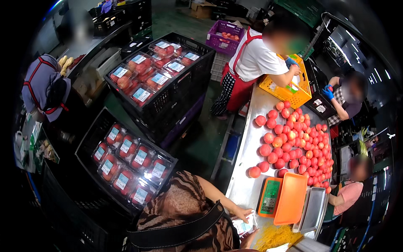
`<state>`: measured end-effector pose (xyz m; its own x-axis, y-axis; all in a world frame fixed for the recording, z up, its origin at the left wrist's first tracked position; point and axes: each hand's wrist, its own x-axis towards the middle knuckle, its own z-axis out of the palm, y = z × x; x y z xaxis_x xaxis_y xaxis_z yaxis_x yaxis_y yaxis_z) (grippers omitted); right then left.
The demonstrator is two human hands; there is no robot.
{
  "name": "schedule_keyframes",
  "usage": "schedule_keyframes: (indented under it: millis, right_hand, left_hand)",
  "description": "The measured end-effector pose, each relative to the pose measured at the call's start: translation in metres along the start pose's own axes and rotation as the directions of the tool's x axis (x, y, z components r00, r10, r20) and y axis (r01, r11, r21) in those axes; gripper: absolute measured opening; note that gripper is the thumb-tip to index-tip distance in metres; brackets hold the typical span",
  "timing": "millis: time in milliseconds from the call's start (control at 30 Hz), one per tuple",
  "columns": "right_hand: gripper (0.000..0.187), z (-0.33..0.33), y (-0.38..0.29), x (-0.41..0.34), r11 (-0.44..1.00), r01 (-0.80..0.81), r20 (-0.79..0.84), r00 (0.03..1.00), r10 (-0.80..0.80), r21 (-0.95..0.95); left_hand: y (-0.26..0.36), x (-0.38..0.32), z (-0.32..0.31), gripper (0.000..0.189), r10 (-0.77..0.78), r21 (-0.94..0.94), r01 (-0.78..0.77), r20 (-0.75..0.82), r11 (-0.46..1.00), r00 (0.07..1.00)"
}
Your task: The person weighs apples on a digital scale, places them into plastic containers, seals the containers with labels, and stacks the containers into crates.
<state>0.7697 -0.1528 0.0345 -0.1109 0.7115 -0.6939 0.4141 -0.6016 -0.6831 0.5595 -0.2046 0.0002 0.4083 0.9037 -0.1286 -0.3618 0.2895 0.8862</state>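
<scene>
A labelled clear plastic clamshell pack lies at the near end of the steel table. My left hand rests over its upper edge, thumb and fingers spread on the plastic. Below the pack, my right hand is partly seen against its lower side, its fingers largely hidden. Just beyond stands an orange digital scale with an orange tray. Yellow rubber bands are heaped beside the pack. Many loose red tomatoes or similar round fruit cover the table past the scale.
Black crates hold labelled fruit packs at the left. A co-worker in a red apron leans over a yellow crate. Other people stand across the table and at far left. Metal trays lie beside the scale.
</scene>
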Motion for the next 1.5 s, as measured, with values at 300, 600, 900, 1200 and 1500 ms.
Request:
schedule_keyframes:
  millis: [300,600,900,1200,1500]
  right_hand:
    - [0.064,0.15,-0.079,-0.063,0.897,0.416,0.432,0.789,-0.437,0.147]
    - [0.022,0.168,0.03,0.073,0.912,0.4,0.561,0.777,-0.285,-0.09]
    - [0.023,0.176,0.007,0.046,0.886,0.331,0.404,0.896,-0.187,-0.324]
    - [0.025,0.179,0.01,0.048,0.888,0.341,0.39,0.897,-0.209,-0.308]
    - [0.027,0.19,0.01,0.05,0.868,0.329,0.342,0.918,-0.201,-0.372]
  left_hand:
    - [0.106,-0.145,-0.107,0.047,0.22,-0.686,-0.492,-0.448,0.536,0.866]
    - [0.304,-0.461,-0.304,0.049,0.489,0.197,-0.938,-0.872,0.284,-0.035]
    - [0.247,-0.516,-0.413,0.11,0.492,0.088,0.568,-0.617,0.818,-0.614]
    - [0.243,-0.493,-0.371,0.082,0.517,0.203,0.596,-0.746,0.777,-0.42]
    - [0.272,-0.512,-0.403,0.077,0.805,-0.045,0.913,-0.456,0.406,-0.38]
